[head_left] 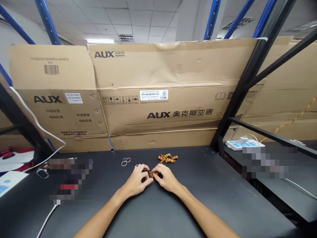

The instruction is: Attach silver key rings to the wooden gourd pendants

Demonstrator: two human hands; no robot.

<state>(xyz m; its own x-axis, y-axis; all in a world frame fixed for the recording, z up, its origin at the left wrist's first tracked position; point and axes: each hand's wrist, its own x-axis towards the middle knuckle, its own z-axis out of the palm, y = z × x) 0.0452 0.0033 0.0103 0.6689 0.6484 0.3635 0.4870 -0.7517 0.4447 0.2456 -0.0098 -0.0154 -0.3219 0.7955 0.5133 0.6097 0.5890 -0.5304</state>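
My left hand point(139, 180) and my right hand point(165, 178) meet over the middle of the black table. Between their fingertips is a small brown beaded piece point(151, 174), mostly covered by the fingers. Both hands are closed in a pinch on it. Just beyond my right hand lies a small pile of glossy brown beaded pieces point(167, 158), with round beads and cord. Several thin silver metal rings point(125, 161) lie beyond my left hand.
Black tabletop point(198, 185) spreads around my hands. Cardboard sheets point(158, 72) stand along its back edge. A black metal post point(237, 96) rises at the right. White cables point(47, 219) and blurred items sit at the left. A power strip point(244, 144) rests on the right-hand table.
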